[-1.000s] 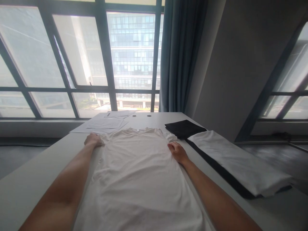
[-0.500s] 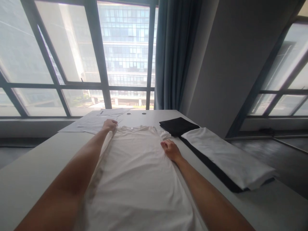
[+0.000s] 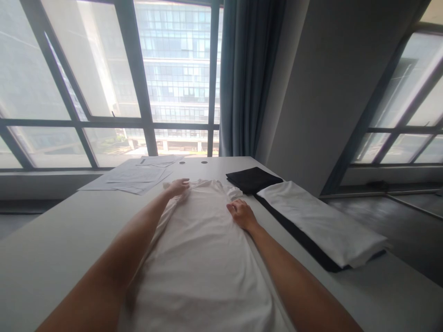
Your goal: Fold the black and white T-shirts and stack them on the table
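A white T-shirt (image 3: 204,244) lies lengthwise on the white table (image 3: 69,235), its collar end away from me. My left hand (image 3: 179,187) is at the shirt's upper left, near the collar, with the fingers stretched toward the right over the fabric. On the shirt's right edge, just below the sleeve, rests my right hand (image 3: 242,213); its fingers are curled against the cloth, and any fabric between them is too small to make out. Both forearms run along the sides of the shirt.
Paper sheets (image 3: 138,175) lie at the table's far left. On the right are a folded black cloth (image 3: 254,179) and a folded white garment (image 3: 321,221) on top of dark fabric. A blue-grey curtain (image 3: 242,78) and windows stand behind the table.
My left hand has moved right, from the shirt's left shoulder edge inward over the fabric near the collar, and its fingers have straightened. My right hand stays at the right edge.
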The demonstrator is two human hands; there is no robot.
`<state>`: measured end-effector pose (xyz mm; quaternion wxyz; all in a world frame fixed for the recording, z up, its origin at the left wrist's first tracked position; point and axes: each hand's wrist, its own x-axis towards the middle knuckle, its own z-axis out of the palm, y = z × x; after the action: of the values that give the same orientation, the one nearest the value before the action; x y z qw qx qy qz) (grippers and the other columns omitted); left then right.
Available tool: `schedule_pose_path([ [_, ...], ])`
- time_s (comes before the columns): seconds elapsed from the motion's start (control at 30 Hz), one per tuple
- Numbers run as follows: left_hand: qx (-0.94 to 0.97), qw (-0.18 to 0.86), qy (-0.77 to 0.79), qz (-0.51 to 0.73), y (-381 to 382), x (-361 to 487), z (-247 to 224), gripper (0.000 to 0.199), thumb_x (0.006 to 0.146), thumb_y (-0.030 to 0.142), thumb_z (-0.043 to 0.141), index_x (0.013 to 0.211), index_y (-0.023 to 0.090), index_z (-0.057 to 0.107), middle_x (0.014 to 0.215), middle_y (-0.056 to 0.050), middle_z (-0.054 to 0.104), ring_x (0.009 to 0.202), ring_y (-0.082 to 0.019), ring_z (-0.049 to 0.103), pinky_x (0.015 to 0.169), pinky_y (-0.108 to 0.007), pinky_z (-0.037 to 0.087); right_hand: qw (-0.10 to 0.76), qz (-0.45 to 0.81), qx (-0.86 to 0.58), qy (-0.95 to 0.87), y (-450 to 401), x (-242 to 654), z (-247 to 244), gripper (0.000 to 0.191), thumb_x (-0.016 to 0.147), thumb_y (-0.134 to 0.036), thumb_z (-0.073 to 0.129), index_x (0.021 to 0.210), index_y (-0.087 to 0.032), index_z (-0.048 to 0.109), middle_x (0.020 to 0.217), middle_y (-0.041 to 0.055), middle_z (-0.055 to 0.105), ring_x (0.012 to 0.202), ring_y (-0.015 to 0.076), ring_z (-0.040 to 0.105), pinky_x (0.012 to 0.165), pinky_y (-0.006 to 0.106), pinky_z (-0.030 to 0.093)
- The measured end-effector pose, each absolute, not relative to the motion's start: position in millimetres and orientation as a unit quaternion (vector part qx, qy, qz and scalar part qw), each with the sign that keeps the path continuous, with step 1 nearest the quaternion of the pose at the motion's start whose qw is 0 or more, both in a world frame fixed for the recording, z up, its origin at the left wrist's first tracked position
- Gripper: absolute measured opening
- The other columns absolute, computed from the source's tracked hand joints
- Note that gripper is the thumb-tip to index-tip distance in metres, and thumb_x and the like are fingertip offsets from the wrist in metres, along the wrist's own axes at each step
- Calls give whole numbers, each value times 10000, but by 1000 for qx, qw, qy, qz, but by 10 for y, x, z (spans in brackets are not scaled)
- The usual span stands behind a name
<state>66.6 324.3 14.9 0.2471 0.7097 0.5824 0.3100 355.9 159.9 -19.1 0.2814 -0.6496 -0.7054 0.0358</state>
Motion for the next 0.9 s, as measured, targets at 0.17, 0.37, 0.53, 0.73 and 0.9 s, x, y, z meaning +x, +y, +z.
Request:
schedule_pose_path([
  [0.17, 724, 137, 615, 280, 3194, 364, 181, 324, 802, 178, 630, 1112, 199, 725, 1126, -88, 740, 1053, -216, 668, 922, -293, 506, 278, 36, -648, -708, 1581, 3549, -175, 298, 982, -366, 476, 994, -188, 715, 1122, 75, 673, 1060, 210, 566, 936, 299, 367],
  [0.37, 729, 68, 655, 187, 3122, 156, 91, 238, 772, 330, 664, 962, 222, 758, 1071, -100, 746, 1036, -275, 669, 897, -335, 494, 278, 32, -647, -709, 1585, 3555, -187, 305, 978, -385, 477, 984, -195, 716, 1142, 76, 673, 1080, 224, 557, 943, 312, 369],
  [0.53, 779, 43, 607, 149, 3101, 325, 43, 608, 781, 606, 636, 1288, 270, 629, 1382, -83, 604, 1268, -297, 541, 1040, -375, 412, 280, 35, -648, -707, 1590, 3554, -194, 302, 977, -391, 479, 984, -199, 713, 1141, 78, 673, 1071, 215, 559, 934, 309, 372],
  [0.73, 840, 46, 531, 102, 3031, 513, 5, 788, 742, 723, 609, 1392, 282, 550, 1583, -75, 359, 1411, -355, 366, 1167, -458, 252, 281, 34, -647, -708, 1591, 3559, -202, 303, 978, -390, 480, 975, -199, 715, 1124, 72, 669, 1083, 215, 555, 955, 313, 364],
  [0.9, 831, 11, 534, 154, 3074, 446, 8, 584, 913, 633, 423, 1271, 227, 643, 1400, -84, 578, 1303, -270, 504, 1102, -378, 366, 283, 36, -646, -708, 1603, 3569, -219, 305, 979, -395, 480, 976, -199, 714, 1123, 71, 672, 1079, 220, 557, 949, 320, 369],
])
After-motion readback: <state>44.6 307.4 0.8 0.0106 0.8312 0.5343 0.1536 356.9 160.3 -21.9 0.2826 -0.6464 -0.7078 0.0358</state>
